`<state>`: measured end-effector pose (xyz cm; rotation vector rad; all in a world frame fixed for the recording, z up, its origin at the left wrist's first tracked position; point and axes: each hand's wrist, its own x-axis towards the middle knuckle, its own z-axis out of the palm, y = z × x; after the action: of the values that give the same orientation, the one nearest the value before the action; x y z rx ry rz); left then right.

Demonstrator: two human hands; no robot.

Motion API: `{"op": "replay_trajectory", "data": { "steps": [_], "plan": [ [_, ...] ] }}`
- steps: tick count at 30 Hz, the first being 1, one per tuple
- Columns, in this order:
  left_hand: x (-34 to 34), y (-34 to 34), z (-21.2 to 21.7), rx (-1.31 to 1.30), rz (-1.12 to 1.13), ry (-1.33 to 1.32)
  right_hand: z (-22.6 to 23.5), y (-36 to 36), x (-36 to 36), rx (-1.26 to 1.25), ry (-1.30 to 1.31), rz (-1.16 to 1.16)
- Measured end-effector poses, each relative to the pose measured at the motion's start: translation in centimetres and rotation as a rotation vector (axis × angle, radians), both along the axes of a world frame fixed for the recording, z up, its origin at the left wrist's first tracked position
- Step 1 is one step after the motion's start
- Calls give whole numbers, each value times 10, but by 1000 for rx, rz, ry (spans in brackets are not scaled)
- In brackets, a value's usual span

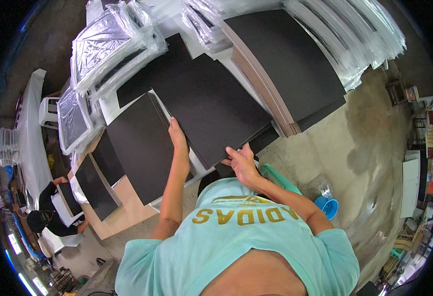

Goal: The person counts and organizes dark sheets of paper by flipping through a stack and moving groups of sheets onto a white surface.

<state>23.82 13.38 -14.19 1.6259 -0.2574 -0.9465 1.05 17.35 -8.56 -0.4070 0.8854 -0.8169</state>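
A flat black rectangular panel (215,101) lies tilted across the middle of the work surface, with more black sheets partly showing beneath it. My left hand (178,135) is closed at its left edge; some of the fingers are hidden. At the near right edge, my right hand (242,165) grips the same panel between thumb and fingers. Left of my left hand rests another black panel (140,148). A stack of brown-edged boards (285,54) with a black top stands to the right of the held panel.
Plastic-wrapped panels (103,54) are piled at the far left, and more wrapped panels (345,34) at the far right. A brown board (122,202) carries a smaller black sheet. A blue bucket (327,207) stands on the floor. Another person (53,212) works at the left.
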Motion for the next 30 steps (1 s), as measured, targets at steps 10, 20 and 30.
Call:
{"op": "replay_trajectory", "data": {
  "steps": [10, 20, 30],
  "plan": [
    [-14, 9, -50, 158, -65, -540, 10, -76, -38, -706, 944, 622],
    [-32, 3, -25, 151, 8, -500, -59, -226, 34, -791, 1534, 426],
    [-23, 12, -43, 84, 27, -663, -57, -239, 25, -540, 1322, 502]
  ]
}}
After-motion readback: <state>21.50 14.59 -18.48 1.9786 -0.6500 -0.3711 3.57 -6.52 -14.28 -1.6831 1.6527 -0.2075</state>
